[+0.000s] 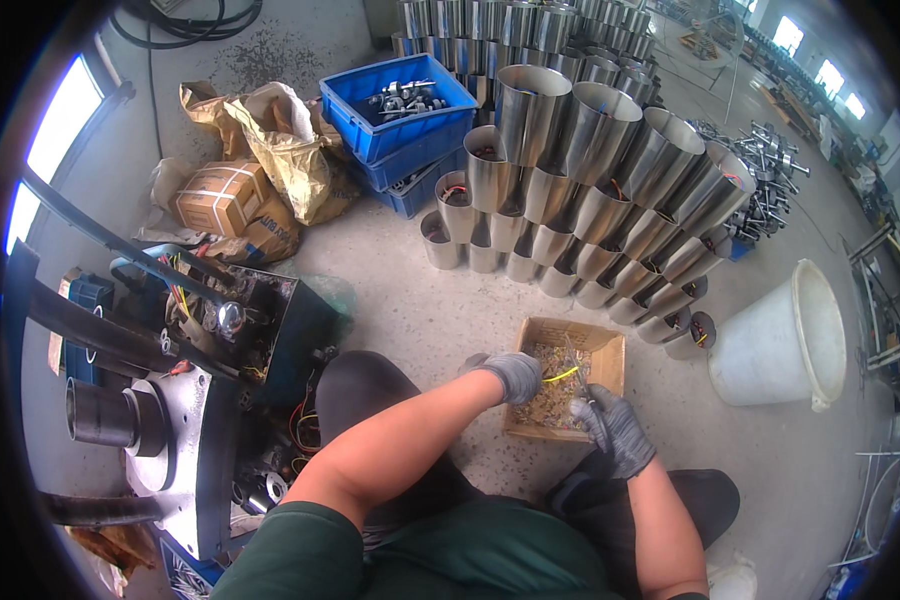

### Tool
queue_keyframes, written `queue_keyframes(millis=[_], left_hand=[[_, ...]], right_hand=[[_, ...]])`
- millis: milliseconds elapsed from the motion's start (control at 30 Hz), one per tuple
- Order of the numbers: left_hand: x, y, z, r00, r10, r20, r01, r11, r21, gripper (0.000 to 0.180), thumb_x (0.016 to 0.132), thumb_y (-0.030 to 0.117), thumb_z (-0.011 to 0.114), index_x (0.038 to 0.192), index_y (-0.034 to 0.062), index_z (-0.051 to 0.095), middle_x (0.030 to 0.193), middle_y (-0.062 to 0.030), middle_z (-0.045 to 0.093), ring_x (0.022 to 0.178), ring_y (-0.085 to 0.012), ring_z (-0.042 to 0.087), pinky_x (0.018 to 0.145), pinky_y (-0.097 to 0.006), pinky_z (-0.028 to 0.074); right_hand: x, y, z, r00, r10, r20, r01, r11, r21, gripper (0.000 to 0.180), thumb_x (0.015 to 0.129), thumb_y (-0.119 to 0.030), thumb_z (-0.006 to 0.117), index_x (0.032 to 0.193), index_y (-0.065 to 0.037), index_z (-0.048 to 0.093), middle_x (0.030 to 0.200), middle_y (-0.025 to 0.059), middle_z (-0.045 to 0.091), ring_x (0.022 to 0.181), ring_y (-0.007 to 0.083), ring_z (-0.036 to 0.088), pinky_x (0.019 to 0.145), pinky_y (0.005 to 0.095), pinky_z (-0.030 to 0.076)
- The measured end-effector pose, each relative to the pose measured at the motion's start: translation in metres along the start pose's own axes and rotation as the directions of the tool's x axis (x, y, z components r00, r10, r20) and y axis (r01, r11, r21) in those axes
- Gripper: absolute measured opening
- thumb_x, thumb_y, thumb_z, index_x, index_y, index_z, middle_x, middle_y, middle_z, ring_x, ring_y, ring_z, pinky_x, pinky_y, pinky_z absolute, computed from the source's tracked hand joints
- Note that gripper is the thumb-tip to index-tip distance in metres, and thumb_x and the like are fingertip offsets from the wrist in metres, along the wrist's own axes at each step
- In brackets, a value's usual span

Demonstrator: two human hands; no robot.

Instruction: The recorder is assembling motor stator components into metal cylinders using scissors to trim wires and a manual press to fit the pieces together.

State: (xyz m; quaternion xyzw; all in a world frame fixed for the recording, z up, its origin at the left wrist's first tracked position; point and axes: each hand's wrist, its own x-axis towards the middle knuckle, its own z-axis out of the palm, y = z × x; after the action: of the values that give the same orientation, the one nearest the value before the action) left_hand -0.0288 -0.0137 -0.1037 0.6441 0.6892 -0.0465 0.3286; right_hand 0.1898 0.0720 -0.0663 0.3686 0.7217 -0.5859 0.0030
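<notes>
Both of my hands wear grey gloves and work over an open cardboard box (pixel 615 362) on the floor between my legs. My left hand (pixel 513 377) is closed around one end of a thin yellow wire (pixel 562 376), which points right over the box. In my right hand (pixel 618 432), at the box's right front corner, is a slim dark hand tool (pixel 599 424) with long handles. Whether it is pliers or scissors I cannot tell. Many small loose bits (pixel 545 408) cover the box's bottom.
Stacked shiny metal cylinders (pixel 535 115) stand beyond the box, some with wires inside. A white bucket (pixel 770 340) is to the right. At left stands a machine (pixel 185 440) with bars. Blue crates (pixel 395 140), sacks (pixel 285 150) and a strapped carton (pixel 220 198) sit behind it.
</notes>
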Motion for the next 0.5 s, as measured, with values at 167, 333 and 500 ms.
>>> queue_keyframes(millis=[167,333,500], left_hand=[[0.0,-0.006,-0.001,0.992,0.115,0.049,-0.12,0.986,0.116,0.024,0.087,0.019,0.064,0.092,-0.0009,0.076,0.091,-0.0229,0.074,0.086,-0.0353,0.075,0.074,-0.046,0.059],[0.012,-0.006,0.008,0.989,-0.141,0.046,0.148,0.96,-0.235,0.033,0.093,0.029,0.061,0.091,-0.0016,0.075,0.086,-0.0237,0.073,0.082,-0.0384,0.073,0.077,-0.048,0.057],[0.015,-0.018,0.008,0.995,-0.1,0.02,0.102,0.957,-0.272,0.04,0.094,0.033,0.062,0.104,-0.004,0.071,0.091,-0.0261,0.072,0.084,-0.0413,0.071,0.079,-0.048,0.056]], right_hand=[[0.007,0.017,-0.004,0.966,0.144,0.217,-0.243,0.8,0.549,0.016,0.095,-0.024,0.066,0.096,-0.011,0.056,0.063,-0.0008,0.054,0.04,0.0115,0.048,0.036,0.0281,0.042],[0.017,0.038,0.003,0.914,0.308,0.264,-0.403,0.617,0.676,0.013,0.092,-0.016,0.057,0.098,-0.005,0.058,0.059,0.0022,0.051,0.041,0.0152,0.047,0.038,0.0324,0.042],[0.037,0.071,-0.002,0.93,0.361,0.065,-0.292,0.62,0.728,0.021,0.09,-0.011,0.055,0.109,-0.004,0.055,0.062,0.0033,0.051,0.043,0.0149,0.047,0.038,0.0332,0.041]])
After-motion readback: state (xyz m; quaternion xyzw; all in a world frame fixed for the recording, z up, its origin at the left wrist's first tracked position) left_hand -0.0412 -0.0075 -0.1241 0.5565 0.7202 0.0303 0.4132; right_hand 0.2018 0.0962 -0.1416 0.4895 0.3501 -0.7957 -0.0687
